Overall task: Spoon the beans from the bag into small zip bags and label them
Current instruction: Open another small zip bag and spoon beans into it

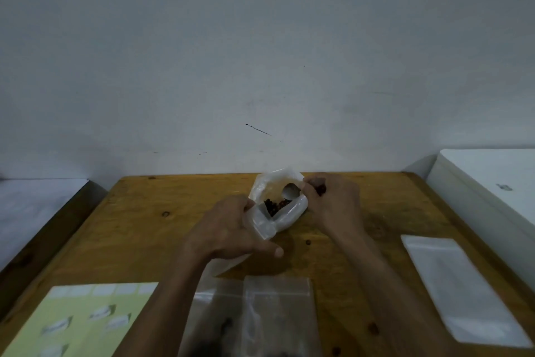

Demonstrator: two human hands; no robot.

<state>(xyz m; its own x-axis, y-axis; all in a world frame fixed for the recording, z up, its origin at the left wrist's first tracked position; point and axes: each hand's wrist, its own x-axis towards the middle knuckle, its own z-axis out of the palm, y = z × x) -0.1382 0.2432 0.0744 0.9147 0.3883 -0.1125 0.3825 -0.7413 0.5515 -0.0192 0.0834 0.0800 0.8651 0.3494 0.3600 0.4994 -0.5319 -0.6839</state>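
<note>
1. Beans, dark and small, are seen inside the open mouth of the white plastic bag, which stands near the far edge of the wooden table.
2. The near left side of the bag is gripped by the left hand; its fingers are curled around the plastic, and the thumb is stretched out along the lower part of the bag.
3. The far right rim of the bag is pinched by the right hand; a few beans seem to be held between its fingers, but this cannot be told surely.
4. A rounded pale shape, perhaps a spoon, is seen inside the bag just beside the right hand.
5. Two small clear zip bags are laid flat nearer to the person than the bag, partly under the forearms.
6. A stack of flat clear bags is placed to the right of the bag, well apart from it.
7. A yellow-green label sheet with white stickers is placed to the left and nearer than the bag; no writing on it can be read.
8. A white box is seen beyond the right edge of the table; its small grey mark is too blurred to read.
</note>
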